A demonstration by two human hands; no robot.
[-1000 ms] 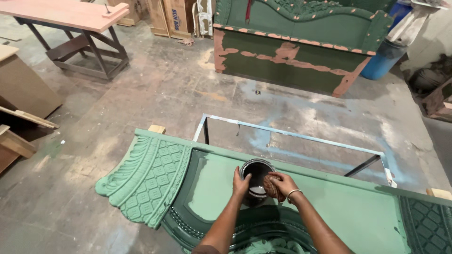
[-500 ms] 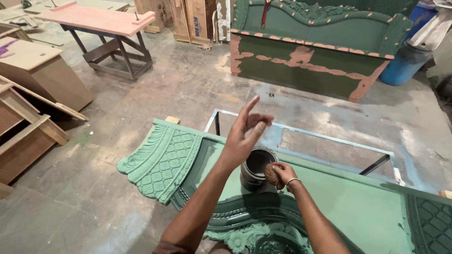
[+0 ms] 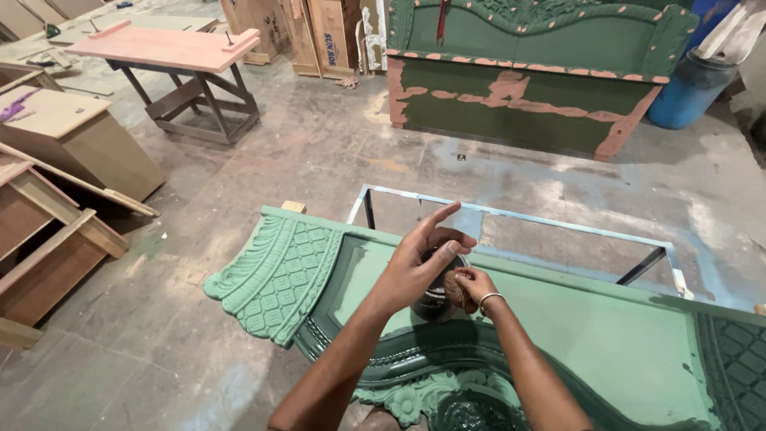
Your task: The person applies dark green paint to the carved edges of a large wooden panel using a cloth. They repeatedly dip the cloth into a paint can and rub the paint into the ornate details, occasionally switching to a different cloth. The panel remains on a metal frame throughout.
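Note:
A small dark paint can (image 3: 432, 304) stands on a green carved furniture panel (image 3: 606, 343) that lies flat before me. My left hand (image 3: 416, 262) hovers over the can's top, fingers spread and index finger stretched out, holding nothing. My right hand (image 3: 474, 284), with a bangle on the wrist, presses a brown wad of cloth (image 3: 457, 292) against the can's right side. Both hands hide most of the can.
A metal frame (image 3: 519, 215) stands behind the panel. Beyond it is a green carved headboard piece with pink patches (image 3: 527, 96) and a blue barrel (image 3: 690, 92). Wooden cabinets (image 3: 72, 140) and a pink-topped bench (image 3: 171, 52) are at the left on a concrete floor.
My left hand left the can, rose with fingers spread, and now sits lower over the can. My right hand stays at the can with the wad.

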